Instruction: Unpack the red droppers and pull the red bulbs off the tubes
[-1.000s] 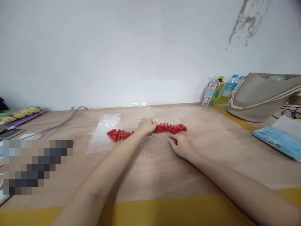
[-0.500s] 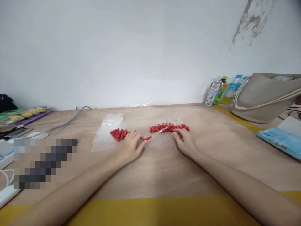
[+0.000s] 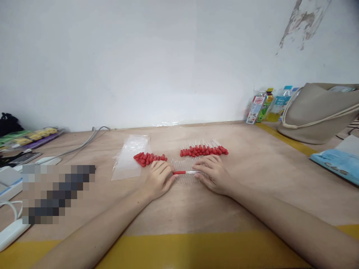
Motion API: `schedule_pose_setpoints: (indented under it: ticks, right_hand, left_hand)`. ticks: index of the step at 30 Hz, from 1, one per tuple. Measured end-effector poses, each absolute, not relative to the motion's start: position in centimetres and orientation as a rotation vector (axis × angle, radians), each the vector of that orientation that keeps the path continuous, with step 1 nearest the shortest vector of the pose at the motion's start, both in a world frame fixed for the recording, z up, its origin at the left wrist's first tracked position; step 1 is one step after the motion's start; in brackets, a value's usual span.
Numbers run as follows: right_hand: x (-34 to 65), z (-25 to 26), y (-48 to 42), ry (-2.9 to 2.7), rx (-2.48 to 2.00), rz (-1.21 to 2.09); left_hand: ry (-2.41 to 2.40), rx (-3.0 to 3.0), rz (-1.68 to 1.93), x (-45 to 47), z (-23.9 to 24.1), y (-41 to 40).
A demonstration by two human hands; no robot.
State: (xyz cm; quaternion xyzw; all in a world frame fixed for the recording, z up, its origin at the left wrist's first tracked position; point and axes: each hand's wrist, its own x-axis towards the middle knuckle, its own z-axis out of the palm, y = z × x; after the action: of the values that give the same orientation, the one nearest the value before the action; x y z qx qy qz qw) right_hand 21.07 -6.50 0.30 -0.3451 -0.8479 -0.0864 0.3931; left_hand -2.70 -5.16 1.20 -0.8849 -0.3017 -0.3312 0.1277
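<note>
Between my hands, close above the table, lies a dropper with a red rubber bulb (image 3: 180, 172) and a clear tube (image 3: 190, 172). My left hand (image 3: 160, 178) pinches the bulb end. The tube's other end is in the fingers of my right hand (image 3: 212, 173). Under the dropper spreads a row of clear tubes (image 3: 183, 180), partly hidden by my fingers. Loose red bulbs (image 3: 143, 158) form a pile just beyond my left hand. Farther back, past my right hand, several droppers with red bulbs (image 3: 204, 151) are lined up, tubes pointing to the wall.
Clear plastic bags (image 3: 127, 157) lie left of the loose bulbs. A grey cable (image 3: 81, 144) and a white power strip (image 3: 12, 233) are at the left. Drink bottles (image 3: 279, 104), a beige bag (image 3: 322, 116) and a blue packet (image 3: 335, 164) stand or lie at the right.
My right hand has come back from the row of finished-looking droppers and taken hold of the tube. The dropper has turned from slanting to level.
</note>
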Motion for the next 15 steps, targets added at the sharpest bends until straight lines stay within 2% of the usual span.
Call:
schedule_pose_setpoints:
  ticks: [15]
  right_hand:
    - [19.6, -0.6, -6.3, -2.196, -0.722, -0.223]
  left_hand:
    - [-0.641, -2.684, -0.979, -0.8, 0.9, -5.2]
